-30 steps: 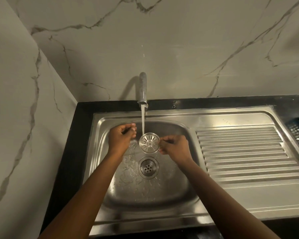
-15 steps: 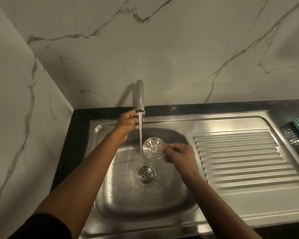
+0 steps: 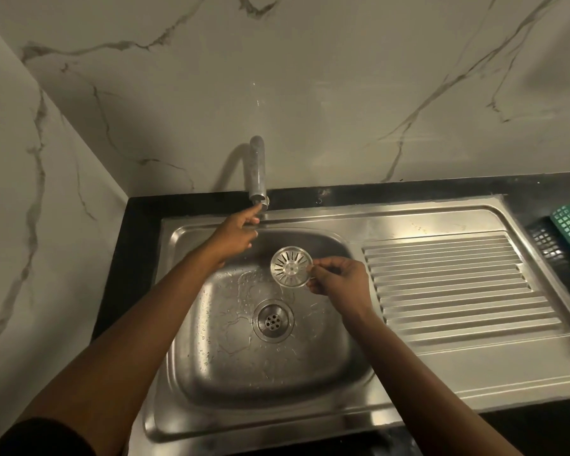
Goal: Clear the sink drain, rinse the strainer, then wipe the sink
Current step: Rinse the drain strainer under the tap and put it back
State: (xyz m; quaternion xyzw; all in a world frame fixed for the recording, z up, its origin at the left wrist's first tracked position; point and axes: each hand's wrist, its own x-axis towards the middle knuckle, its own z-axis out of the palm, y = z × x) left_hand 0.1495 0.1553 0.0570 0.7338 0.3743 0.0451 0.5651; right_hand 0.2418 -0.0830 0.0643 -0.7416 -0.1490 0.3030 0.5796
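Head view has your right hand [image 3: 338, 279] fingers pinching the strainer [image 3: 291, 266] at the drain's [image 3: 272, 320] twelve o'clock so it drips into the sink [image 3: 264, 383], while your left hand [image 3: 236, 233] fingers curl at the tap [image 3: 257, 169].

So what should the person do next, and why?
Probably set the strainer back into the open drain. The right hand pinches it over the basin, no water runs from the tap, and the left hand is at the spout.

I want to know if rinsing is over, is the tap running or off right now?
Off: no stream falls from the tap spout. The left hand reaches its base, and the right hand holds the strainer.
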